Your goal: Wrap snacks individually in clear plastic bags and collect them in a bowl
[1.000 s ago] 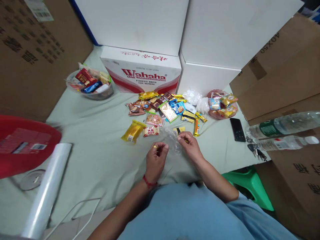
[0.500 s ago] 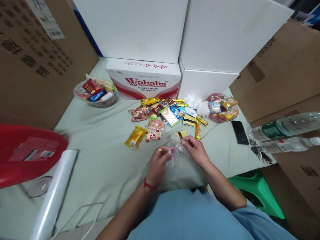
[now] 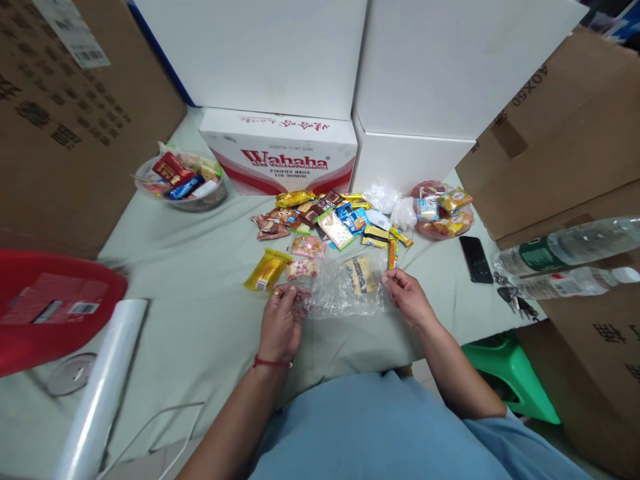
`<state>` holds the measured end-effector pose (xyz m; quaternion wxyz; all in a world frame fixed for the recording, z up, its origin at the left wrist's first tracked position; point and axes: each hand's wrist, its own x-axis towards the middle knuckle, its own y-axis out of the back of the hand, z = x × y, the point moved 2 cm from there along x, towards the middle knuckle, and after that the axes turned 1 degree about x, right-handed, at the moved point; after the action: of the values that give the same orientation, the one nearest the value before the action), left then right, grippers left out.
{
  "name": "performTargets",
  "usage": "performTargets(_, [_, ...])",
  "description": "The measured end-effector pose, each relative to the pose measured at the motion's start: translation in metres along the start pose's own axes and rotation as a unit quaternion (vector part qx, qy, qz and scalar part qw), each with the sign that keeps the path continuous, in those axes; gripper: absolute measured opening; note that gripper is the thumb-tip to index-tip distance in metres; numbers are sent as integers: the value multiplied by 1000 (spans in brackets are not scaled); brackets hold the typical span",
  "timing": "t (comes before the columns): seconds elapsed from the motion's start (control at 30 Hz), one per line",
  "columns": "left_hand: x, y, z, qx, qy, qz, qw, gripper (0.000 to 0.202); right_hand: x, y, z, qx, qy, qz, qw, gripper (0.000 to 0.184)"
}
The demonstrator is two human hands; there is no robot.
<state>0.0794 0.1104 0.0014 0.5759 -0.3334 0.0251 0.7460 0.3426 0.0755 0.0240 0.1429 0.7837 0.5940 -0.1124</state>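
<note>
A clear plastic bag (image 3: 343,291) is stretched flat between my two hands above the pale green cloth (image 3: 200,293). My left hand (image 3: 281,321) pinches its left edge and my right hand (image 3: 407,297) pinches its right edge. Through the film a yellow-and-black snack packet (image 3: 361,275) shows. Just beyond the bag lies a spread of small wrapped snacks (image 3: 330,223), with a yellow packet (image 3: 267,269) nearest my left hand.
A clear bowl of snacks (image 3: 180,180) sits back left, a pink bowl of snacks (image 3: 443,212) back right. A Wahaha carton (image 3: 280,150) and white boxes stand behind. A black phone (image 3: 475,259), keys and water bottles (image 3: 570,263) lie right. A red bin (image 3: 50,307) and film roll (image 3: 100,393) are at left.
My hands have moved apart, pulling the crumpled clear bag open into a flat sheet; the left hand went left, the right hand right.
</note>
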Motion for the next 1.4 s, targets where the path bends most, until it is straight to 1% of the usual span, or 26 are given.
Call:
performTargets(0.13, [2,11,0,3,16,24,1000,52,-1,15,19,-86,43,14,995,37])
performTargets(0.23, [2,16,0,14,36,34,999,53,-2,29,29,-181,75,2,981,30])
performTargets(0.3, [1,17,1,24,41,31,998,53,-7,38,23,-246,116,32,962,28])
performTargets(0.37, [0,15,2,25,35,18,999,53,-14,42,7,-298,199,88,929,28])
performTargets(0.4, [-1,14,3,24,33,11,999,53,-18,39,-3,-319,251,100,908,29])
performTargets(0.43, [-2,11,4,23,33,3,999,54,-21,32,-12,-338,303,86,887,31])
performTargets(0.47, [-3,8,5,24,34,-5,999,55,-24,21,-19,-358,349,46,865,38])
performTargets(0.5, [-5,5,6,24,36,-14,999,55,-25,8,-24,-378,385,-10,842,47])
performTargets(0.53, [-7,2,8,24,38,-26,999,55,-25,-8,-26,-397,407,-69,820,56])
performTargets(0.57, [-9,-2,9,21,39,-40,998,55,-23,-23,-26,-413,418,-117,800,58])
performTargets(0.6, [-11,-5,11,15,41,-57,997,55,-20,-37,-23,-426,420,-144,788,50])
performTargets(0.63, [-13,-7,11,7,40,-72,997,56,-16,-49,-20,-434,417,-155,784,37])
performTargets(0.67, [-15,-8,11,-3,32,-78,996,58,-11,-58,-16,-438,408,-150,787,25])
performTargets(0.7, [-17,-8,10,-11,15,-68,997,60,-7,-64,-13,-436,399,-136,795,18])
performTargets(0.77, [-22,-3,4,-5,-32,-5,999,60,-1,-71,-7,-420,376,-95,820,20])
performTargets(0.8, [-24,0,-2,17,-50,27,998,58,0,-73,-4,-407,364,-74,834,22])
performTargets(0.83, [-28,2,-9,47,-60,46,996,57,0,-74,-2,-392,352,-57,848,23])
performTargets(0.87, [-31,3,-16,79,-59,49,994,56,-1,-76,0,-374,338,-46,862,24])
performTargets(0.93, [-36,0,-30,127,-38,5,991,57,-5,-81,4,-316,303,-45,898,24])
performTargets(1.0, [-38,-7,-39,133,-14,-47,990,56,-11,-89,8,-226,253,-68,938,25])
performTargets(1.07, [-36,-11,-40,102,-4,-61,993,52,-16,-97,12,-116,177,-95,973,28])
performTargets(1.1, [-33,-12,-39,82,-7,-54,995,50,-19,-99,13,-57,129,-102,985,30])
performTargets(1.17, [-25,-9,-34,51,-25,-24,998,47,-23,-98,14,53,32,-104,993,36])
performTargets(1.23, [-18,-3,-28,34,-36,-5,999,47,-27,-89,13,131,-42,-92,986,43])
performTargets(1.3, [-12,2,-24,19,-39,10,999,48,-28,-73,11,160,-78,-73,981,49])
performTargets(1.4, [-4,11,-17,24,-72,44,996,49,-25,-43,11,146,-89,-43,984,53])
